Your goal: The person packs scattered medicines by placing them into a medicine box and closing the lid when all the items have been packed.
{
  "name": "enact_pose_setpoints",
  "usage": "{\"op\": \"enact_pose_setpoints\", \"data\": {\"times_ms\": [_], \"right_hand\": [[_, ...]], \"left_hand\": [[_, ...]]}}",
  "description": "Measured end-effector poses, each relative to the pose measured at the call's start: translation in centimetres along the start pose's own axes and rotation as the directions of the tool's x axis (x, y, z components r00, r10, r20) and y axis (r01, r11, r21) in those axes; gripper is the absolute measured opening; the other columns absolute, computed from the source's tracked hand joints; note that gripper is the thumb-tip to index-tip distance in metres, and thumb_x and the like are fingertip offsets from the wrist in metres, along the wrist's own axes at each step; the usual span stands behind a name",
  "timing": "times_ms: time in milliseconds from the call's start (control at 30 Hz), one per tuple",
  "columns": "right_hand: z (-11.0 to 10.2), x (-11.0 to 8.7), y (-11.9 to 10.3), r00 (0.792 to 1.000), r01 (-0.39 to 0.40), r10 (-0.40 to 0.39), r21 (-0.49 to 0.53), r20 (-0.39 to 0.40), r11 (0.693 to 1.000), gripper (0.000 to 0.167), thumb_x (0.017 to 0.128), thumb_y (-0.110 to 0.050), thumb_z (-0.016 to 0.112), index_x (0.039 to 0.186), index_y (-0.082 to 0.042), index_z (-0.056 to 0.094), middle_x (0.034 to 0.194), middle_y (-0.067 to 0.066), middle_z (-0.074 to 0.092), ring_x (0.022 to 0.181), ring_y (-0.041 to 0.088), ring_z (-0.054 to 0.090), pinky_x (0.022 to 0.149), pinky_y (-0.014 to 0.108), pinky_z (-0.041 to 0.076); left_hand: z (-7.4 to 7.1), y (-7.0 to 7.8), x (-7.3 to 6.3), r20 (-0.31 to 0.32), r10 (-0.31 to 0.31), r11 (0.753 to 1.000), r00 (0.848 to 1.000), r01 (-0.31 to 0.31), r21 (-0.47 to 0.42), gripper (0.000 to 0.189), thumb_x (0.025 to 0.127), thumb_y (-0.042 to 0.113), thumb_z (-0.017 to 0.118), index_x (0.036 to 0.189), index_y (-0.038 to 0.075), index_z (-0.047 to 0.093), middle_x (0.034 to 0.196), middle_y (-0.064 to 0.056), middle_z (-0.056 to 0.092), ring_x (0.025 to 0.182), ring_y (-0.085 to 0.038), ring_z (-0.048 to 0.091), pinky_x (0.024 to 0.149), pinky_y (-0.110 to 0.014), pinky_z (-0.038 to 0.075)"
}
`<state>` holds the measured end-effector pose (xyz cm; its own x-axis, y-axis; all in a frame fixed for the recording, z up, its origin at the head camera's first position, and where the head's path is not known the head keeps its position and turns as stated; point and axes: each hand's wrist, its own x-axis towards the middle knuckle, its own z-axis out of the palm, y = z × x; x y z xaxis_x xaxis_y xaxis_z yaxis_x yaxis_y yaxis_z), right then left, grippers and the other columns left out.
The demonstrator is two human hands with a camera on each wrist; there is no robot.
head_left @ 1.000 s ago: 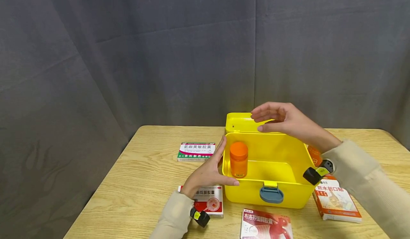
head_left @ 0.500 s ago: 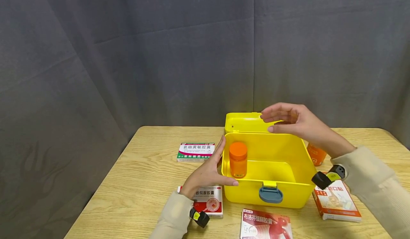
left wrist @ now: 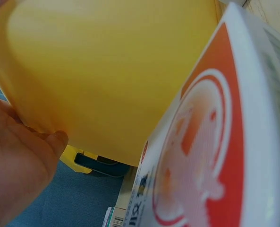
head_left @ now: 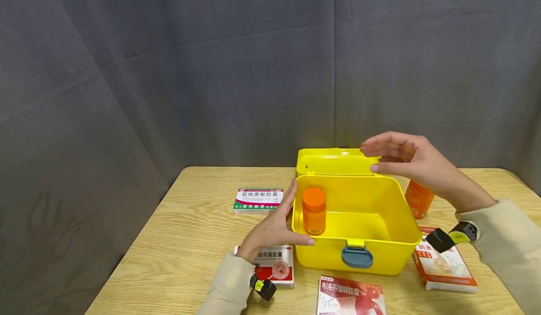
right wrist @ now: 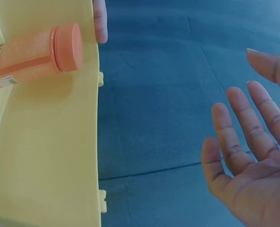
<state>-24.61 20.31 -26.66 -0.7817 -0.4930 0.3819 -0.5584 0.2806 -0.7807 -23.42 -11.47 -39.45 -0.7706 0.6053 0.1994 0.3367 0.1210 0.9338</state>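
A yellow lidded box (head_left: 313,257) stands with its lid (head_left: 338,161) tipped back. Inside it, at the left end, an orange bottle (head_left: 314,211) with an orange cap stands upright; the right wrist view shows the same bottle (right wrist: 33,54). My left hand (head_left: 272,230) holds the box's left end, thumb on the front wall and fingers along the side toward the back corner. Fingers of this hand (left wrist: 21,156) touch the yellow wall in the left wrist view. My right hand (head_left: 407,157) hovers above the box's back right corner, its fingers apart from the thumb and holding nothing.
A red-and-white capsule carton (head_left: 279,268) lies by the left wrist. Behind it is a green-and-white carton (head_left: 258,201). A red carton (head_left: 351,297) lies in front of the box. To the right are a plaster carton (head_left: 448,269) and another orange bottle (head_left: 419,201).
My right hand has drawn to the right over the box, uncovering more of the lid and the second orange bottle. The left hand, the box and the bottle inside have stayed in place.
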Motion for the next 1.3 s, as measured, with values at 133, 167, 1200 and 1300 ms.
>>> {"op": "enact_pose_setpoints", "data": {"times_ms": [133,167,1200,1300], "right_hand": [[-0.1,-0.7,0.3,0.999,-0.027,0.026,-0.030,-0.038,0.999,0.037,0.089,-0.007,0.070,0.125,-0.005,0.059,0.121,0.003,0.064,0.106,0.018,0.063,0.084,0.026,0.053],[-0.1,-0.8,0.4,0.998,-0.038,0.036,-0.036,-0.046,0.999,0.038,0.089,-0.008,0.070,0.126,-0.006,0.059,0.121,0.003,0.064,0.106,0.018,0.063,0.085,0.026,0.053],[-3.4,-3.6,4.4,0.961,-0.120,0.113,-0.009,-0.253,0.993,0.043,0.091,0.001,0.064,0.133,-0.003,0.053,0.128,-0.006,0.060,0.110,0.006,0.059,0.085,0.015,0.048],[-3.6,-3.8,4.9,0.961,-0.111,0.106,-0.006,-0.255,0.994,0.043,0.092,0.001,0.063,0.133,-0.002,0.052,0.127,-0.005,0.060,0.109,0.006,0.060,0.085,0.014,0.047]], "left_hand": [[-0.1,0.0,0.0,0.005,-0.002,1.000,1.000,0.002,-0.004,0.119,0.077,0.018,0.081,0.156,0.027,-0.008,0.159,0.011,-0.014,0.146,-0.017,0.003,0.114,-0.044,0.018],[-0.1,-0.1,0.0,0.004,-0.001,1.000,1.000,0.001,-0.003,0.119,0.077,0.019,0.081,0.156,0.027,-0.007,0.159,0.011,-0.014,0.146,-0.017,0.002,0.114,-0.045,0.018],[-0.5,-0.4,-0.3,0.003,0.012,1.000,1.000,-0.012,0.009,0.119,0.077,0.019,0.081,0.156,0.025,-0.008,0.160,0.006,-0.015,0.146,-0.020,0.004,0.114,-0.044,0.017],[-0.5,-0.4,-0.3,0.004,0.013,1.000,1.000,-0.013,0.011,0.119,0.077,0.020,0.081,0.156,0.025,-0.008,0.160,0.007,-0.015,0.146,-0.019,0.003,0.115,-0.044,0.016]]}}
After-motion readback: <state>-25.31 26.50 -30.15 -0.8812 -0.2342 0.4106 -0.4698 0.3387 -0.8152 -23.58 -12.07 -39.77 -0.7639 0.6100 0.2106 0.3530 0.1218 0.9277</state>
